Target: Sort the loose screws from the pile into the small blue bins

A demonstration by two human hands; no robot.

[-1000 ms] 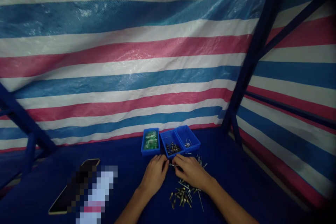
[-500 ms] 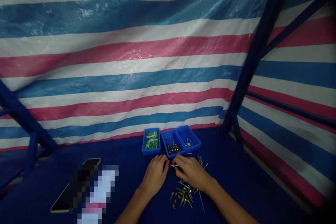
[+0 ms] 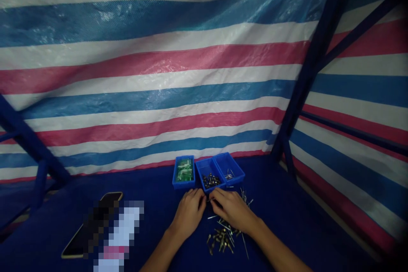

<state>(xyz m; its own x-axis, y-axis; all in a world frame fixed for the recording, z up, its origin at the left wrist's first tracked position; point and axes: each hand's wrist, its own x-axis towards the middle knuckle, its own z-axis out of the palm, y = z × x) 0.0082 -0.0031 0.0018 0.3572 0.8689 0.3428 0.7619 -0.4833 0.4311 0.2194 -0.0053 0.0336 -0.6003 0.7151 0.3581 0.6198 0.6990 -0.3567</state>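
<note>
My left hand [image 3: 189, 210] and my right hand [image 3: 232, 207] meet just in front of the blue bins, fingertips pinched and nearly touching. Something small and dark shows between them, too small to make out. A thin silver pin [image 3: 212, 217] lies on the table below the gap between the hands. Under and in front of my right hand is a loose pile of brass-coloured metal pieces [image 3: 222, 239] with long thin pins among them. More silver pins [image 3: 245, 195] are scattered to the right of that hand.
Beyond my hands stand a blue bin of green pieces [image 3: 184, 171], a blue bin of small dark metal parts [image 3: 210, 180] and a blue bin with a few silver pins [image 3: 229, 174]. A phone [image 3: 75, 238] lies at left beside a blurred pale item [image 3: 126, 221]. Striped sheeting hangs behind.
The silver pin that stretched between my fingertips no longer shows there. A thin pin now lies on the table just below the hands. Both hands stay almost in place.
</note>
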